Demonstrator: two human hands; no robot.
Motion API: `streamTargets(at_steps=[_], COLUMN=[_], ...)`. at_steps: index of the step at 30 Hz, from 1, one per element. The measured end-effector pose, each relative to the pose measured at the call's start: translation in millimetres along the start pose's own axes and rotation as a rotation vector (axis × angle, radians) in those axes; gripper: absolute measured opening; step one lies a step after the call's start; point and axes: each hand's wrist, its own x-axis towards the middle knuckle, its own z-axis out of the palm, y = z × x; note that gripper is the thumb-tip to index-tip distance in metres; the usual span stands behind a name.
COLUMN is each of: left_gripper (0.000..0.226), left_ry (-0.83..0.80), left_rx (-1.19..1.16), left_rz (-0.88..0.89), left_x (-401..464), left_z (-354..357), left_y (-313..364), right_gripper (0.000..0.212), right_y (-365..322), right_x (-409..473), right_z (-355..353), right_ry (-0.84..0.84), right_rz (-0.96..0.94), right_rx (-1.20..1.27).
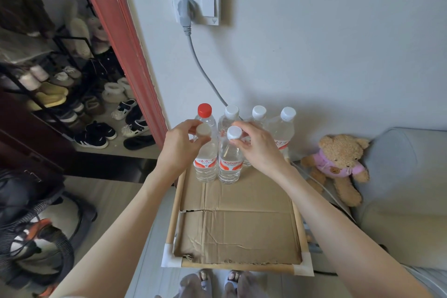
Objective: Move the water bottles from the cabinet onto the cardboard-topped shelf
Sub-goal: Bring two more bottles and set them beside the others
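Six bottles (229, 157) stand on cardboard-topped shelf (242, 230) by wall (314, 43).

6 water bottles (229, 159) stand on 1 cardboard-topped shelf (238, 232): 5 white-capped, 1 red-capped (204, 109). 1 teddy bear (338, 164) sits nearby; 2 hands (180, 145) reach in.

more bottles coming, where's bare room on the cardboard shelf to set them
The near cardboard, from the front-row bottles to the taped front corners, lies bare between the wooden side rails. The far end by the wall is crowded: six bottles, with the left hand and right hand on the front two.
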Motion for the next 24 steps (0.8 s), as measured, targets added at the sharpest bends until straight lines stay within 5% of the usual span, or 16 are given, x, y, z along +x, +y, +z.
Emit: streamTargets(at_steps=[24], left_gripper=[0.033], left_ry=[-0.071], left_rx=[-0.039], left_rz=[-0.005], left_x=[5.4], left_z=[-1.4], left_y=[-7.5], right_gripper=[0.038], right_y=[0.9], right_x=[4.5], right_z=[5.4], right_ry=[-0.009], right_rz=[0.087], right_rx=[0.013])
